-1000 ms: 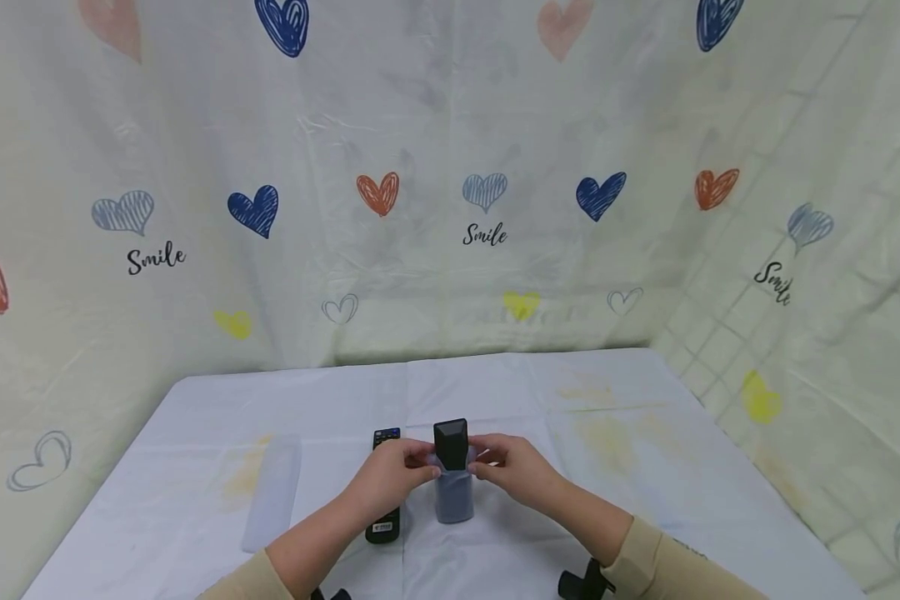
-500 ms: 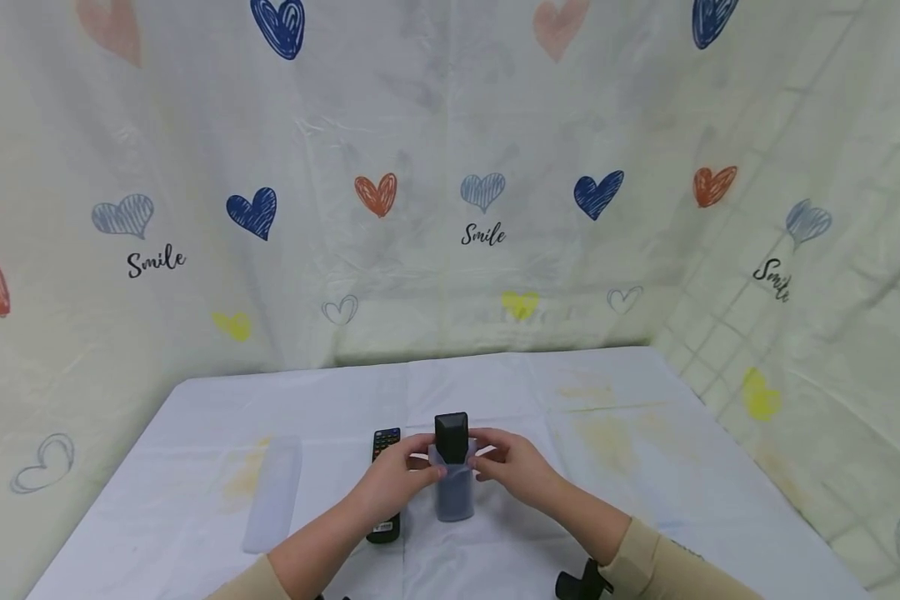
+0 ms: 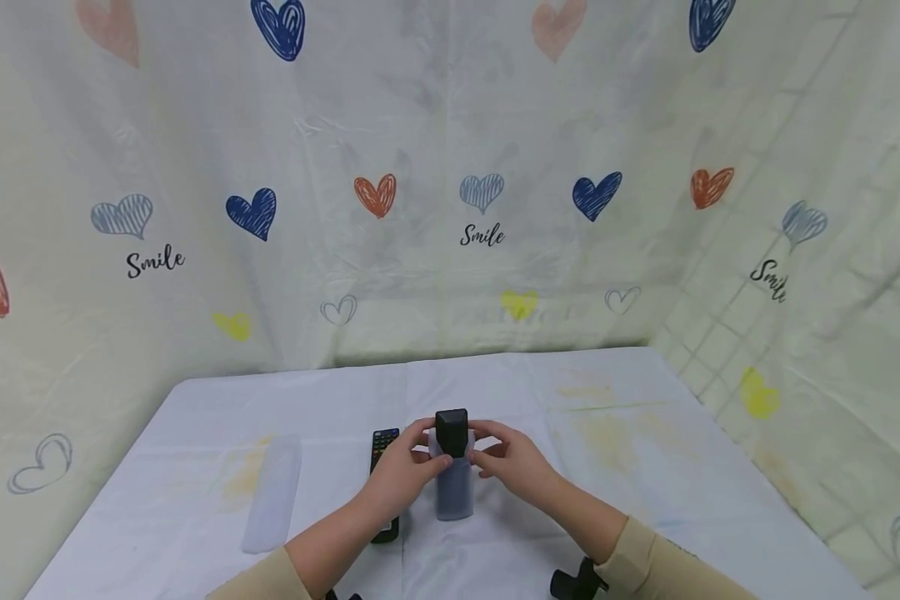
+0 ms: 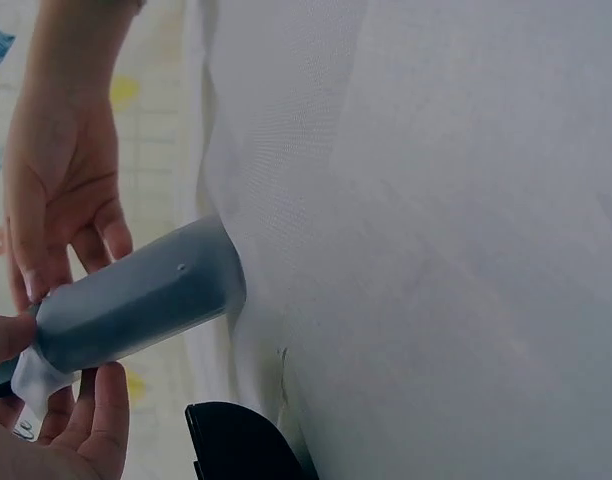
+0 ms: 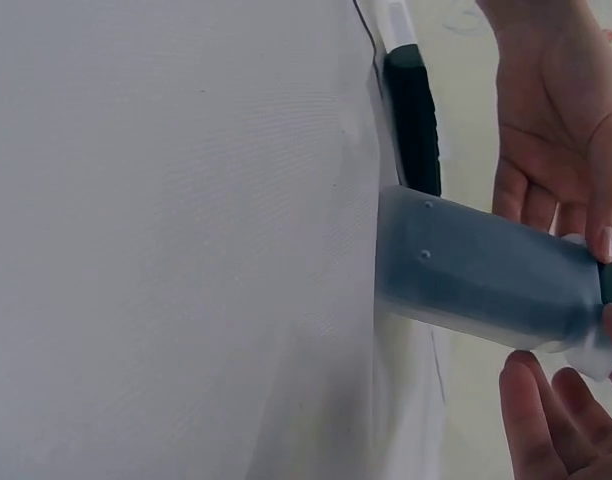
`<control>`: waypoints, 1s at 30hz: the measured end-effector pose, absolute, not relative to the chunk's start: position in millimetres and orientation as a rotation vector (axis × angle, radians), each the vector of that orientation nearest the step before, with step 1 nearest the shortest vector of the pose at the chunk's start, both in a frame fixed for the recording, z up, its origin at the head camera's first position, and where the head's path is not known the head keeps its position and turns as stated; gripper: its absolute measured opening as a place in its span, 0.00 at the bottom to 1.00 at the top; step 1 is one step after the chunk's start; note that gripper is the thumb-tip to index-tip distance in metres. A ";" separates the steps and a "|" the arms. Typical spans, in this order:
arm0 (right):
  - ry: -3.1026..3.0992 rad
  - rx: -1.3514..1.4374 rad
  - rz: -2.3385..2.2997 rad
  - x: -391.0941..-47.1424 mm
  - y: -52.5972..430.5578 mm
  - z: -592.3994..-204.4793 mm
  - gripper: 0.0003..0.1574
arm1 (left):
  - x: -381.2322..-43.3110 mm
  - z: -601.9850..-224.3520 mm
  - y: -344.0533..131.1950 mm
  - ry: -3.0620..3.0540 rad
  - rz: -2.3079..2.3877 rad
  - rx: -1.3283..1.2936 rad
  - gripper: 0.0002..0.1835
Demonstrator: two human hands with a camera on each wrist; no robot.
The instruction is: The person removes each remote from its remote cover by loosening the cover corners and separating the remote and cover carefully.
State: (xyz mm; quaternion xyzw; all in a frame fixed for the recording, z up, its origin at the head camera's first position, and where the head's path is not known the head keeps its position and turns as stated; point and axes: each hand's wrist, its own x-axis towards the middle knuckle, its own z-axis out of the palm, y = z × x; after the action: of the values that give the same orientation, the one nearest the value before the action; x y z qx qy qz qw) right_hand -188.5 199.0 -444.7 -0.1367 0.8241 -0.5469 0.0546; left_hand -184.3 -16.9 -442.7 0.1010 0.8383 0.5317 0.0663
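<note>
A translucent sleeve [image 3: 454, 492] stands about upright in front of me, its lower end meeting the white cloth in both wrist views. Inside it is a long dark device, and its black end [image 3: 452, 432] sticks out of the top. My left hand [image 3: 403, 468] pinches the sleeve's mouth from the left, thumb in front. From the right, my right hand [image 3: 517, 460] pinches the opposite edge of the mouth. In the left wrist view the sleeve [image 4: 146, 290] bunches up pale near the fingers. The device's buttons, if any, are hidden.
A black remote control [image 3: 384, 450] lies left of the sleeve, partly behind my left hand. Farther left a flat clear sleeve [image 3: 272, 492] lies on the white-covered table [image 3: 570, 533]. A patterned curtain [image 3: 435, 275] hangs behind. A black fitting [image 3: 577, 579] sits by my right cuff.
Both hands have risen slightly with the sleeve's mouth, and the black end now stands a little higher. My left hand has also shifted right, its thumb farther over the front.
</note>
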 end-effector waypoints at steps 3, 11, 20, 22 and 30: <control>2.550 -0.399 -1.662 -188.9 197.4 -442.4 0.31 | -183.3 -441.2 -16.4 2.521 1.618 0.301 0.34; 2.519 -0.417 -1.800 -190.4 194.0 -431.6 0.31 | -178.4 -437.7 -16.5 2.490 1.684 0.331 0.37; 2.501 -0.385 -1.854 -192.3 191.3 -430.4 0.29 | -176.5 -436.9 -15.7 2.508 1.694 0.387 0.36; 2.496 -0.380 -1.873 -191.6 189.7 -431.0 0.29 | -176.9 -437.0 -15.5 2.508 1.695 0.384 0.34; 2.512 -0.402 -1.970 -184.6 186.4 -433.1 0.25 | -179.9 -435.9 -12.8 2.498 1.703 0.416 0.32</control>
State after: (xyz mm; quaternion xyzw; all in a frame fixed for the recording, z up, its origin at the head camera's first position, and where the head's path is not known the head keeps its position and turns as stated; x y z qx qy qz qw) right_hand -184.6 186.4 -433.1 -0.1249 0.7801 -0.6119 -0.0379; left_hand -179.9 -12.8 -435.9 0.1362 0.8178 0.5574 0.0451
